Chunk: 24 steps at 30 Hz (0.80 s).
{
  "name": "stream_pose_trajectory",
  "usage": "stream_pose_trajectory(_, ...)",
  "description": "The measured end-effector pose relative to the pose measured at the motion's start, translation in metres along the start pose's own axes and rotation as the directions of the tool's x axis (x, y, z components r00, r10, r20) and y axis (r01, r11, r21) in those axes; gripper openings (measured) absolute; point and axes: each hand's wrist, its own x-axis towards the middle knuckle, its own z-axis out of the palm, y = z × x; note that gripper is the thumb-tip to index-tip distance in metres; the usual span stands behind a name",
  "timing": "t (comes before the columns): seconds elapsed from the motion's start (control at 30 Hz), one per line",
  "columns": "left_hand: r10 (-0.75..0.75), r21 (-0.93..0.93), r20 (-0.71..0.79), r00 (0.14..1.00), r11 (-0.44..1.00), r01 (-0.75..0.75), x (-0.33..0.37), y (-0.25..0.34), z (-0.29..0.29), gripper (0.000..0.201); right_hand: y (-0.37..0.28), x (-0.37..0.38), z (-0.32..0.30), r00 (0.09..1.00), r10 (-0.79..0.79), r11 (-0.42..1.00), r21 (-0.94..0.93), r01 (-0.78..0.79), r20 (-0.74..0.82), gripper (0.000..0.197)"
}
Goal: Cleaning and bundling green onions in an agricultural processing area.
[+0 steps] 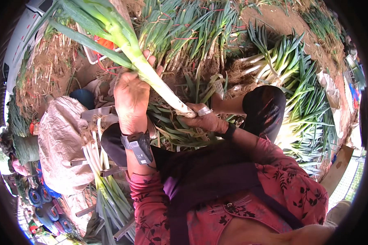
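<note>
A thick leek (163, 87) slants through the air before me, its green leaves up at the far left and its white root end down toward the right. My left hand (131, 98) is closed around the shaft just below the leaves, with a grey device strapped at the wrist. At the root end my right hand (206, 120) is closed on the white base, and a pale band wraps one of its fingers. Loose leaves and trimmings (176, 130) lie beneath the hands, between my knees.
A heap of leeks (294, 110) spreads on the right. Unpeeled bundles (188, 32) cover the soil ahead. To the left are a pale sack (59, 147), a blue tub (83, 98), and more leeks (106, 175) on a metal frame (100, 112). A white crate (88, 53) sits farther off.
</note>
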Motion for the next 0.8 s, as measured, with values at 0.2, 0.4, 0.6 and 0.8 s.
stream_pose_trajectory(0.2,0.062,0.074,-0.077,0.995,0.996,-0.056,0.007,-0.011,-0.01,0.048,0.007,0.0,0.009,0.998,-0.044,0.996,-0.075,0.039,-0.055,0.034)
stream_pose_trajectory(0.4,0.019,-0.071,-0.027,0.999,0.997,-0.021,-0.002,-0.009,-0.008,0.047,-0.001,-0.003,0.001,0.993,0.059,0.993,0.092,-0.069,0.103,0.036)
stream_pose_trajectory(0.6,0.133,0.072,-0.032,0.991,0.989,-0.131,-0.005,-0.016,-0.011,0.044,0.009,0.0,0.015,0.991,-0.115,0.993,-0.033,0.118,0.069,0.034)
stream_pose_trajectory(0.8,-0.091,-0.079,0.034,0.995,0.992,0.094,-0.011,0.004,-0.012,0.053,0.025,-0.003,0.008,0.998,0.011,0.999,0.037,-0.014,0.061,0.037)
